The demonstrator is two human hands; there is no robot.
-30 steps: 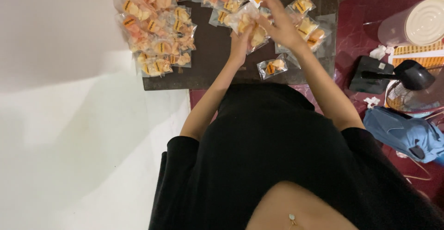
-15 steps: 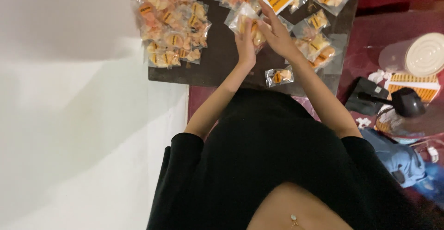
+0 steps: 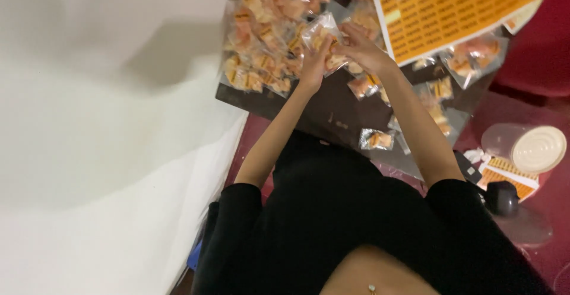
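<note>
Both hands meet over a dark low table (image 3: 332,114). My left hand (image 3: 313,63) and my right hand (image 3: 359,48) together grip a small clear plastic packet (image 3: 320,34) filled with orange and pale snacks. A heap of similar filled packets (image 3: 267,46) lies just left of the hands. More packets (image 3: 436,90) are scattered to the right, and a single one (image 3: 376,139) lies near the table's front edge. A sheet of yellow and orange stickers (image 3: 457,10) lies beyond my right hand.
A white cloth surface (image 3: 107,152) fills the left side. On the dark red floor at the right stand a clear plastic tub with a round cream lid (image 3: 537,148), a small orange sticker sheet (image 3: 504,173) and a black round object (image 3: 502,198).
The view has swung, so the table now sits higher and more to the right. Both hands stay together on the packet and have shifted toward the heap.
</note>
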